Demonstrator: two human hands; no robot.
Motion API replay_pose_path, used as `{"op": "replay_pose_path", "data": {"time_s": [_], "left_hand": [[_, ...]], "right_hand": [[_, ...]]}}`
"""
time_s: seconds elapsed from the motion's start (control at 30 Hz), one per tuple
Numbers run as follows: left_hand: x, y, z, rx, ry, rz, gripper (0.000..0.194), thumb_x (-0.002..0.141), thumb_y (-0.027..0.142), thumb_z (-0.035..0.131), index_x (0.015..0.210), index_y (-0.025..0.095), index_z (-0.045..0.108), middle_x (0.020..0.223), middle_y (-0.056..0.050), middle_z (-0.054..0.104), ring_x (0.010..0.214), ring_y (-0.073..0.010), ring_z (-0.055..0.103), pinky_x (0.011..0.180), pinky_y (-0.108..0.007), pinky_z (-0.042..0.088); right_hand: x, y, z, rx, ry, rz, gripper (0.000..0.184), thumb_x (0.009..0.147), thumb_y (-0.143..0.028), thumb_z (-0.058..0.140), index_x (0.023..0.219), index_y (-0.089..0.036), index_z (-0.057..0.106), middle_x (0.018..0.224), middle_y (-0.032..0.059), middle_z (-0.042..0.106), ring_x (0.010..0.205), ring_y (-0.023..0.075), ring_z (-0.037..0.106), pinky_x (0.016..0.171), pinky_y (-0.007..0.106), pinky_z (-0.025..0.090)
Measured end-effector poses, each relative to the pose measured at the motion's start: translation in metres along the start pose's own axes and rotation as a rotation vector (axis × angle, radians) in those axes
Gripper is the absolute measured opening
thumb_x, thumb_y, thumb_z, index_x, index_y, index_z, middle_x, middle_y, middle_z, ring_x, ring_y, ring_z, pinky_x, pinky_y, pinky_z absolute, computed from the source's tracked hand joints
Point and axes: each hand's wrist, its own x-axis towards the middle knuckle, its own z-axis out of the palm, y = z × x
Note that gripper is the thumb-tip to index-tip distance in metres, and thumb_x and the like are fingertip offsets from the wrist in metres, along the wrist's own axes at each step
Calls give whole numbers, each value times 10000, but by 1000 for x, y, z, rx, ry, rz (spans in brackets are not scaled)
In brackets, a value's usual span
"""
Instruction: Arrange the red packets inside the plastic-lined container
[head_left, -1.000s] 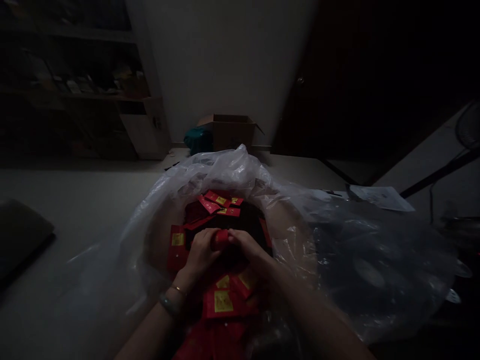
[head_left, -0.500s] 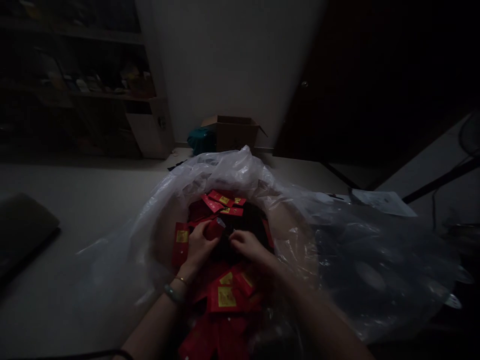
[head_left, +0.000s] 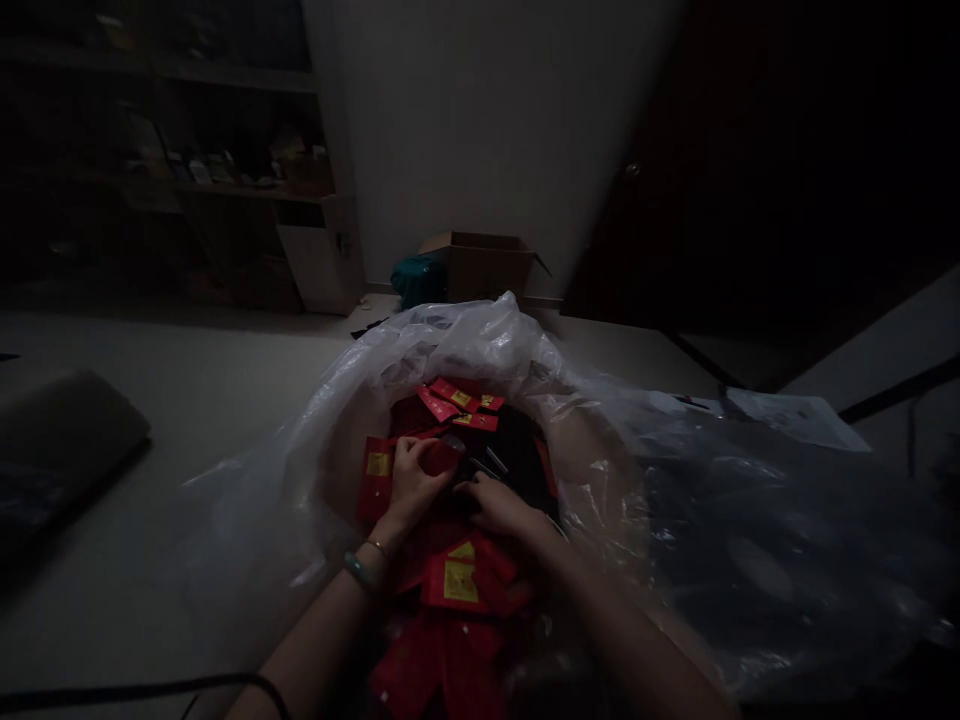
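My left hand [head_left: 414, 482] is closed round a small red packet [head_left: 442, 457], whose upper edge looks pale and clear. My right hand [head_left: 496, 504] is just right of it, fingers pinched together and pointing toward the packet. What these fingers hold, if anything, is too dark to make out. Two thin silvery sticks [head_left: 496, 460] show on the dark heap just beyond my right fingers. More red packets with yellow labels [head_left: 460, 580] lie below my hands. Several others [head_left: 461, 398] lie beyond them, and one red packet [head_left: 373, 492] rests left of my left hand.
Clear plastic sheeting [head_left: 480, 335] surrounds the heap and spreads right over a dark surface. A cardboard box [head_left: 491, 268] and a teal bag [head_left: 418, 282] stand by the wall. Shelves [head_left: 225, 185] are at left, a dark door [head_left: 720, 180] at right. A black cable [head_left: 150, 690] crosses the lower left.
My hands have drawn apart from their joint grip on the red packet; it stays in my left hand. Silvery sticks now show near my right hand. The view has shifted left.
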Motion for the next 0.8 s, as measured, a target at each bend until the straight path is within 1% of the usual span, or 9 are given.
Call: {"op": "replay_pose_path", "data": {"time_s": [0.13, 0.23, 0.3, 0.4, 0.47, 0.53, 0.6, 0.67, 0.8], "left_hand": [[-1, 1, 0, -29, -19, 22, 298, 629, 262, 755, 902, 198, 655, 889, -8, 488, 801, -159, 553, 758, -312, 504], [-1, 3, 0, -35, -26, 11, 304, 619, 251, 760, 901, 202, 656, 887, -6, 486, 806, -160, 555, 759, -308, 505], [-1, 3, 0, -41, -32, 0, 315, 614, 241, 759, 909, 202, 654, 887, -6, 485, 810, -162, 554, 766, -311, 504], [-2, 1, 2, -50, -51, 8, 354, 601, 224, 756, 936, 197, 645, 902, -10, 475, 832, -170, 549, 790, -326, 501], [-3, 0, 3, -44, -70, 16, 386, 588, 202, 750, 958, 198, 638, 922, -14, 464, 848, -174, 544, 812, -340, 499], [-4, 0, 3, -26, -97, 28, 416, 578, 175, 741, 979, 204, 633, 938, -17, 455, 862, -178, 538, 834, -354, 494], [-6, 0, 4, -5, -129, 52, 433, 577, 160, 734, 994, 208, 628, 945, -20, 449, 879, -185, 528, 850, -367, 487], [-8, 1, 4, 10, -152, 78, 433, 584, 160, 732, 1001, 210, 625, 945, -22, 448, 895, -192, 518, 860, -376, 481], [-9, 3, 6, 20, -178, 92, 451, 580, 176, 744, 1013, 209, 621, 949, -24, 441, 905, -199, 510, 864, -383, 477]], "right_hand": [[1, 0, -3, 75, 38, 13, 353, 636, -118, 645, 982, -184, 671, 992, 72, 630, 885, 208, 594, 746, 266, 425], [3, 5, -7, 256, 136, 37, 292, 585, -80, 631, 854, -188, 662, 867, 21, 658, 830, 192, 598, 735, 267, 433], [5, 9, -13, 478, 253, 103, 258, 575, -77, 610, 805, -191, 640, 796, -9, 651, 777, 173, 597, 717, 267, 441], [6, 11, -25, 962, 409, 253, 231, 604, -165, 617, 832, -195, 604, 717, -29, 625, 669, 154, 588, 652, 271, 455], [5, 9, -33, 1308, 450, 275, 260, 609, -231, 649, 859, -199, 585, 706, -33, 627, 637, 145, 591, 642, 272, 466], [2, 4, -39, 1543, 467, 239, 288, 591, -250, 688, 857, -200, 588, 731, -24, 647, 652, 140, 605, 667, 273, 478], [0, -3, -43, 1652, 494, 207, 296, 581, -239, 713, 854, -198, 605, 764, -10, 666, 681, 142, 615, 690, 274, 484], [-2, -9, -45, 1695, 532, 188, 285, 581, -236, 720, 846, -197, 624, 771, -3, 678, 712, 152, 621, 711, 280, 487], [-5, -17, -46, 1651, 570, 106, 245, 657, -314, 669, 872, -197, 657, 838, 17, 698, 848, 187, 632, 815, 316, 478]]}}
